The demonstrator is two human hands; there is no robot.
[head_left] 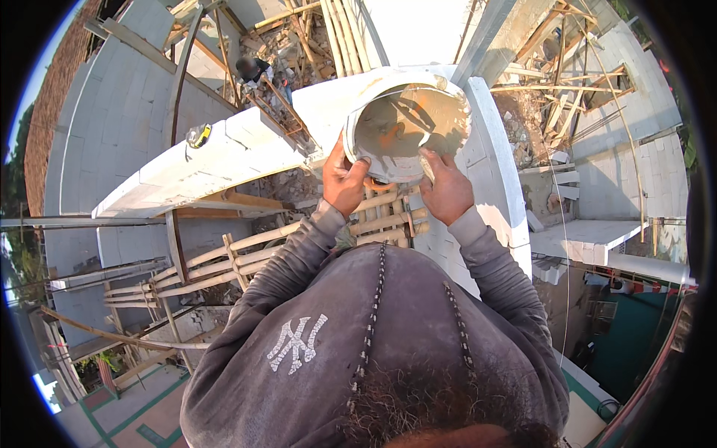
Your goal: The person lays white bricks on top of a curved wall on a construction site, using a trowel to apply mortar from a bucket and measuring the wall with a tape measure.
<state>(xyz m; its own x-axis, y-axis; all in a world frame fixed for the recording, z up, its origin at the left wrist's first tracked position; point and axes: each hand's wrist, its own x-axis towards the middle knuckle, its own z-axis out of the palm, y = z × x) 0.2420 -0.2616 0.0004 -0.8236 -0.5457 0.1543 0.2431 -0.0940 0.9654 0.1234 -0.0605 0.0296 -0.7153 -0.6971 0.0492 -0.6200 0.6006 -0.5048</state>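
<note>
A whitish bucket, smeared with mortar, stands tilted toward me at the corner of the pale block wall. Wet grey mortar lies inside it, and an orange and dark shape shows there, partly in shadow. At the bucket's near left rim, my left hand is closed, thumb over the edge. My right hand is closed at the near right, round a short pale tool smeared with mortar. Its kind is unclear, since the fingers cover most of it.
The block wall top runs left, with a yellow and black tape measure on it. Bamboo scaffolding crosses below me. Another person is lower down at the far left. Rubble and timber props lie beyond on the right.
</note>
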